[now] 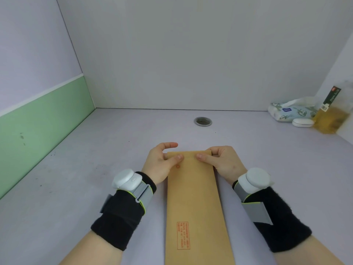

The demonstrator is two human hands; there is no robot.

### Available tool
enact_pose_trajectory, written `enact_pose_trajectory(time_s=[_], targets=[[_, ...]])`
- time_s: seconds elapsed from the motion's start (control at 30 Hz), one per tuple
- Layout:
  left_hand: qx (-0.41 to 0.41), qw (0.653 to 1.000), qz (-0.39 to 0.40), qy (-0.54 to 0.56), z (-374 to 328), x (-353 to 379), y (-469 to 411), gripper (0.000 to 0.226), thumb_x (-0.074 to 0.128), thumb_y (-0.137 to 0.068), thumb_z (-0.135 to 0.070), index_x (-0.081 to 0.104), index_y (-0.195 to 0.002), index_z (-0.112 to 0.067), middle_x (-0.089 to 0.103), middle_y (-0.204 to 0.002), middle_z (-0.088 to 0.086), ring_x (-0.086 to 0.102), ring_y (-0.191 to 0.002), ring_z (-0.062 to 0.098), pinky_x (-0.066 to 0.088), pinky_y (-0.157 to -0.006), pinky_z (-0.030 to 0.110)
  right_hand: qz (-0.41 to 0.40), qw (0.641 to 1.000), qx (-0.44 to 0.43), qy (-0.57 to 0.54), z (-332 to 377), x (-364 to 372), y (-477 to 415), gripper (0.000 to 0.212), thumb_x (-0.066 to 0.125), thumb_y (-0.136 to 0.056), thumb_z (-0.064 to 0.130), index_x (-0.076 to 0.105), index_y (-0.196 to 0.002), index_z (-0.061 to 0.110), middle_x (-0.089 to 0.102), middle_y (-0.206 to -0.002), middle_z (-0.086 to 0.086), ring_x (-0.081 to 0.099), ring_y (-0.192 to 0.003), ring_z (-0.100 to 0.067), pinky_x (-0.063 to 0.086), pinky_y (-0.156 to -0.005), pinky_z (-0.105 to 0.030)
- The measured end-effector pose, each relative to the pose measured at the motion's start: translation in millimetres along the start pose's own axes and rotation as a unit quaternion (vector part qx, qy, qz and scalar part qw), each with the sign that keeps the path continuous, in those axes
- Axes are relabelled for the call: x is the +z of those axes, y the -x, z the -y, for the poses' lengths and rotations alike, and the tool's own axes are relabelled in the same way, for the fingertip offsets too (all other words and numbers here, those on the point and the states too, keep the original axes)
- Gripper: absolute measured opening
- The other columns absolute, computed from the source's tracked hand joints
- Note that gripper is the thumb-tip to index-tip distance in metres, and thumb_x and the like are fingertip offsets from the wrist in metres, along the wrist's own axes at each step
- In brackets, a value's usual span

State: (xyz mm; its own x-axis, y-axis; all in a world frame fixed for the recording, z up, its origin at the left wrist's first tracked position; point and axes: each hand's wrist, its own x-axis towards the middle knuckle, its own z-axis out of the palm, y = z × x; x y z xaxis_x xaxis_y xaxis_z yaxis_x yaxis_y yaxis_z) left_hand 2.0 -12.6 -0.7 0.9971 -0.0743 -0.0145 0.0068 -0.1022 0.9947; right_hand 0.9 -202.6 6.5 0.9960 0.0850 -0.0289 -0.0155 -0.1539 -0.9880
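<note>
A long brown paper envelope [196, 203] with red printed text lies lengthwise on the pale desk [95, 169], reaching from the near edge toward the middle. My left hand [162, 161] pinches its far left corner, thumb on top and index finger stretched out above the far edge. On the far right corner, my right hand [221, 159] pinches the envelope with its thumb on top and fingers curled over the edge. Both wrists wear black bands with white devices.
A round metal cable grommet [203, 121] is set in the desk beyond the envelope. At the back right stand a tissue pack [288, 111], a small white case [303, 122] and a bottle of amber liquid [331, 113]. Walls close in the left, back and right.
</note>
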Motion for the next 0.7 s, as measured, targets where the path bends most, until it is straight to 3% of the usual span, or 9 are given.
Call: enact_pose_trajectory(time_s=[0.13,0.23,0.47,0.7], targets=[[-0.004,1.0,-0.015,0.018,-1.6,-3.0,0.2,0.006,0.07,-0.082,-0.012,0.066,-0.087,-0.015,0.07,-0.067,0.004,0.067,-0.066,0.015,0.056,-0.067,0.029,-0.003,1.0,-0.004,-0.02,1.5,-1.2,0.2,0.012,0.07,-0.081,0.012,0.068,-0.071,0.005,0.066,-0.065,-0.006,0.062,-0.057,-0.011,0.05,-0.053,-0.017],[-0.02,0.999,-0.029,0.039,-2.2,-5.4,-0.1,0.011,0.072,-0.081,-0.012,0.065,-0.076,-0.005,0.069,-0.057,0.0,0.067,-0.061,0.015,0.057,-0.062,0.029,0.002,0.999,-0.002,-0.038,0.8,-4.8,-0.6,0.011,0.067,-0.083,0.01,0.069,-0.073,0.006,0.067,-0.066,-0.005,0.062,-0.055,-0.01,0.05,-0.052,-0.018],[-0.023,0.999,-0.016,0.032,0.1,-10.7,-2.3,0.01,0.064,-0.087,-0.011,0.067,-0.081,-0.003,0.07,-0.058,-0.002,0.066,-0.06,0.013,0.057,-0.06,0.027,0.034,0.998,-0.002,-0.058,-0.8,-6.2,-1.9,0.016,0.057,-0.089,0.006,0.068,-0.078,0.004,0.064,-0.062,-0.002,0.059,-0.051,-0.005,0.048,-0.05,-0.015],[-0.021,0.999,0.003,0.046,-2.8,-15.8,-0.8,0.018,0.052,-0.095,-0.01,0.067,-0.09,0.0,0.069,-0.078,0.011,0.068,-0.063,0.013,0.058,-0.063,0.024,0.078,0.994,0.005,-0.075,-3.2,-8.3,-5.2,0.022,0.046,-0.095,0.004,0.066,-0.086,0.004,0.064,-0.076,-0.006,0.063,-0.064,-0.01,0.055,-0.063,-0.02]])
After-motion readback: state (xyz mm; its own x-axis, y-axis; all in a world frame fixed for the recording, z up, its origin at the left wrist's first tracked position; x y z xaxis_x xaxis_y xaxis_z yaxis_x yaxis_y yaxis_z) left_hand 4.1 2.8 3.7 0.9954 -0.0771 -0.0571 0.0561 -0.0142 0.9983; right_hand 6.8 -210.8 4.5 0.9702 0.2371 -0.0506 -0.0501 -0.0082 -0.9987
